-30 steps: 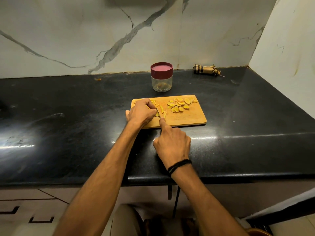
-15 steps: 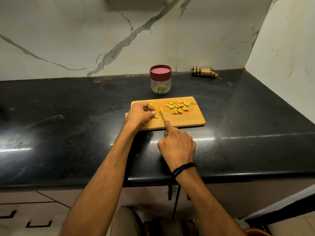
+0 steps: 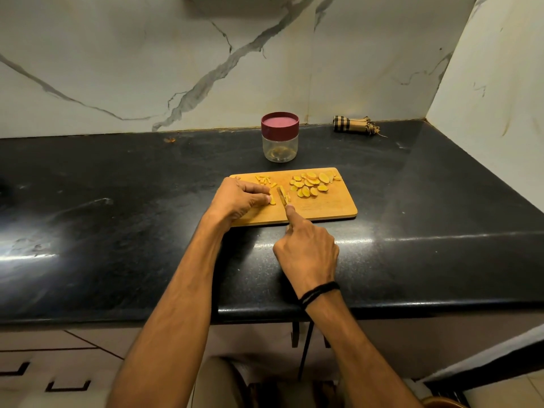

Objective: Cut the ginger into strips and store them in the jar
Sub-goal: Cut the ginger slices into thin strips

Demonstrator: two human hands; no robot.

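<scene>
A wooden cutting board (image 3: pixel 329 206) lies on the black counter. Several yellow ginger slices (image 3: pixel 309 185) are heaped on its right half. Thin ginger strips (image 3: pixel 264 179) lie near its far left corner. My left hand (image 3: pixel 238 200) rests on the board's left part, fingertips pressing a ginger piece (image 3: pixel 272 200). My right hand (image 3: pixel 306 250) grips a knife (image 3: pixel 281 195), index finger stretched along the blade's spine; the blade stands on the board just right of my left fingertips. A clear jar (image 3: pixel 280 137) with a dark red lid on stands behind the board.
A rolled checked cloth (image 3: pixel 353 125) lies at the back right by the marble wall. A side wall closes the counter on the right. The counter's front edge (image 3: pixel 382 307) runs under my forearms, with cabinet fronts below.
My left hand has drawn slightly left, baring more strips on the board. The knife blade now stands a little right of the held piece. My right hand has shifted slightly toward me.
</scene>
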